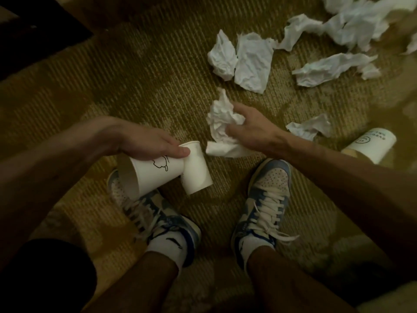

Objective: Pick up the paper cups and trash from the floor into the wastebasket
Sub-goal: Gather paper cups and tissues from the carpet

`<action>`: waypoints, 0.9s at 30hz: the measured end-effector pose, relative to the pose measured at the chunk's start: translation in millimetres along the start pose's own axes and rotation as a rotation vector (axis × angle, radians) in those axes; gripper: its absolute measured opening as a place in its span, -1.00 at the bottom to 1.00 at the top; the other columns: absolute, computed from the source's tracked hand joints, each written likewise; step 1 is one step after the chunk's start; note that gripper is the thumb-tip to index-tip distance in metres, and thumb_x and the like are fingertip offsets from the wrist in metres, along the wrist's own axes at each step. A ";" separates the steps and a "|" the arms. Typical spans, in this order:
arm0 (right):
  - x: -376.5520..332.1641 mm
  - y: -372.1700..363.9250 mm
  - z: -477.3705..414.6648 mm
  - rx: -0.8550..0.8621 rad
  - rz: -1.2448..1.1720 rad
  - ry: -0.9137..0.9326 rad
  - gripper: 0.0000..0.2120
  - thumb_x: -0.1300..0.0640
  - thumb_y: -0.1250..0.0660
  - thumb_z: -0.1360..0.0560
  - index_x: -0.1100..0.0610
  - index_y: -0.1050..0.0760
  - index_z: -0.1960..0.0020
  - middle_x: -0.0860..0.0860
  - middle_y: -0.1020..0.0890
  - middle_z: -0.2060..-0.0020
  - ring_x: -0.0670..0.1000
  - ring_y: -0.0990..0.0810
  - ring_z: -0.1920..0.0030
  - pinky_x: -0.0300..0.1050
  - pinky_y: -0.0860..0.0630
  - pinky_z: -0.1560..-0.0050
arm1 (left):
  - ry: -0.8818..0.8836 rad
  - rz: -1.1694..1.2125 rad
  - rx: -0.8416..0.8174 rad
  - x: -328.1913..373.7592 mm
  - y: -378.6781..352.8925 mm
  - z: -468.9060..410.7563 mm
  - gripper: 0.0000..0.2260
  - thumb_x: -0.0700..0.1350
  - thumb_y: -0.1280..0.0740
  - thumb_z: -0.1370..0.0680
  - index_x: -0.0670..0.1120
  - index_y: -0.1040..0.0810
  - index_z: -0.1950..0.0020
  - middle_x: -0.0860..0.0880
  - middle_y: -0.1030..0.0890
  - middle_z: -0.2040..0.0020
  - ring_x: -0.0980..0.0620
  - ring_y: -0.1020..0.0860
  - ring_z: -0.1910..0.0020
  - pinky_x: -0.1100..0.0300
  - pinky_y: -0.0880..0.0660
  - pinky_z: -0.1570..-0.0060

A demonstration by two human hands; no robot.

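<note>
While left hand (144, 143) grips white cups (150, 177) | right hand (250, 126) clutches crumpled tissue (220, 116)

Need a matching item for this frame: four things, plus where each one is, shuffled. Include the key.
Things
1. cup with the drawing
2. crumpled tissue
3. smiley cup
4. flattened tissue

Where
A. on the carpet at the far right, no hand on it
B. gripped by the right hand
C. on the carpet up ahead, beside a tissue wad
D. held by the left hand

Pairs: 1-D, 2-B, 3-A, 4-C
</note>
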State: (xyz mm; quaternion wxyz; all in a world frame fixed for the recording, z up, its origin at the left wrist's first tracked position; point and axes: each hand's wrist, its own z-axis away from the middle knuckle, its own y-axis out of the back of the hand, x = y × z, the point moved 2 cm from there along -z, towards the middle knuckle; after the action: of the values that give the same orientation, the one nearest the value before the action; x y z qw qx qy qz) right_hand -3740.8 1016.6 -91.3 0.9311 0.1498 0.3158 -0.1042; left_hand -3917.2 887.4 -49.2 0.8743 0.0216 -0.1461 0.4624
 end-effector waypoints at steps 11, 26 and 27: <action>-140.8 24.8 134.1 -0.213 -0.657 -0.071 -0.34 -0.29 -0.25 -0.47 0.17 -0.43 -0.36 0.09 -0.70 0.03 0.03 -0.70 0.15 -0.14 -0.60 0.25 | -0.107 0.167 0.272 28.3 -34.6 185.3 -0.62 0.22 -0.18 -0.59 -0.02 -0.60 -0.11 0.02 -0.67 0.10 0.16 -0.64 0.23 0.30 -0.53 0.31; -330.6 -117.1 367.1 -0.404 -0.146 0.602 -0.56 -0.02 -0.51 -0.33 0.11 -0.58 -0.16 0.03 -0.71 0.00 0.04 -0.70 -0.01 -0.01 -0.64 0.03 | -0.346 0.623 1.115 -79.1 -214.4 475.7 -0.50 0.38 -0.27 -0.48 -0.07 -0.54 0.05 0.06 -0.59 0.22 0.10 -0.55 0.24 0.10 -0.46 0.20; -336.3 -143.1 374.9 -0.381 -0.103 0.640 -0.61 -0.01 -0.50 -0.37 0.11 -0.59 -0.15 0.01 -0.72 0.04 -0.01 -0.71 0.05 -0.11 -0.64 0.11 | -0.354 0.672 1.156 -98.0 -232.0 480.2 -0.49 0.39 -0.28 -0.45 -0.07 -0.54 0.04 0.07 -0.60 0.22 0.10 -0.56 0.23 0.10 -0.47 0.20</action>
State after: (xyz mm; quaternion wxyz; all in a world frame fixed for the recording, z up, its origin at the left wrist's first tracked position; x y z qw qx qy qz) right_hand -3835.2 787.2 369.8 0.7901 -0.0172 0.6116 -0.0383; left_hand -3893.0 593.2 405.6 0.4946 0.5130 -0.0156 0.7014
